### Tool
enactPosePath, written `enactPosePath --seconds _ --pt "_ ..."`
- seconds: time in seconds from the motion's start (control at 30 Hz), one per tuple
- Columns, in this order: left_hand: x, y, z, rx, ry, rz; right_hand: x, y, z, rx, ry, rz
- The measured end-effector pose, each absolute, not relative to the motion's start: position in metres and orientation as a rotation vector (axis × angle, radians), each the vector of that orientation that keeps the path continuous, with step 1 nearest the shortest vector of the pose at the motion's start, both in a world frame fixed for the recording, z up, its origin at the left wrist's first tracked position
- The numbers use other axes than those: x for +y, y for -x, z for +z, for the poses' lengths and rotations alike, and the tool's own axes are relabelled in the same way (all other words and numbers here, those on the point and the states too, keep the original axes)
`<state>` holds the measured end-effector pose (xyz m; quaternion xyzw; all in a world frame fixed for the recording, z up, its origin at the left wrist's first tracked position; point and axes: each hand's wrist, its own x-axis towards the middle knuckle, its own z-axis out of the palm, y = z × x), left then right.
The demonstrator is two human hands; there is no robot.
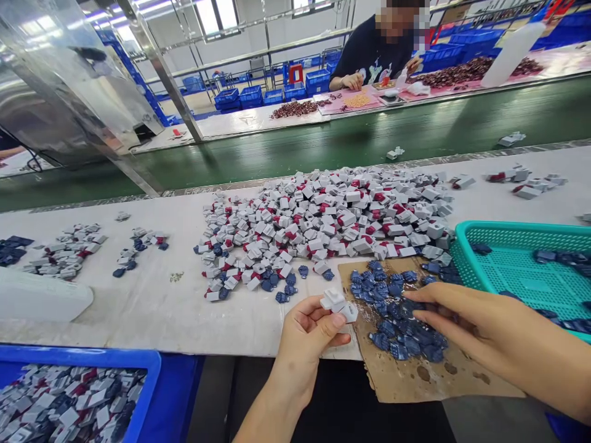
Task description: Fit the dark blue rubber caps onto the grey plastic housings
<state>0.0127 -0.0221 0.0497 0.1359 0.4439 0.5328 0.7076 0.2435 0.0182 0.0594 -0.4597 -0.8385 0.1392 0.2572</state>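
Observation:
Between thumb and fingers, my left hand (310,335) grips a light grey plastic part (339,305) with a stepped shape, just above the table's front edge. My right hand (466,314) reaches over a sheet of brown cardboard (406,384), its thumb and forefinger pinched at a pile of dark blue plastic pieces (385,307). Whatever lies between those fingertips is hard to separate from the pile. Behind both hands spreads a large heap of grey and dark red parts (323,215), with some blue pieces along its near side.
A teal basket (521,231) with blue pieces stands at the right. At lower left is a blue bin (154,369) full of mixed parts; a white bottle (46,295) lies above it. Beyond the green conveyor belt (286,141), a person (373,55) sits at another table.

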Motion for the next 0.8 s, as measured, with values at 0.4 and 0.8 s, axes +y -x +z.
enactPosePath --seconds 0.4,0.8 --pt "-0.030 -0.015 0.053 0.842 -0.304 1.173 -0.013 -0.195 0.082 -2.095 1.098 0.551" --pt "-0.034 -0.014 0.048 0.892 -0.436 1.168 -0.016 -0.197 0.084 -2.205 1.201 0.721"
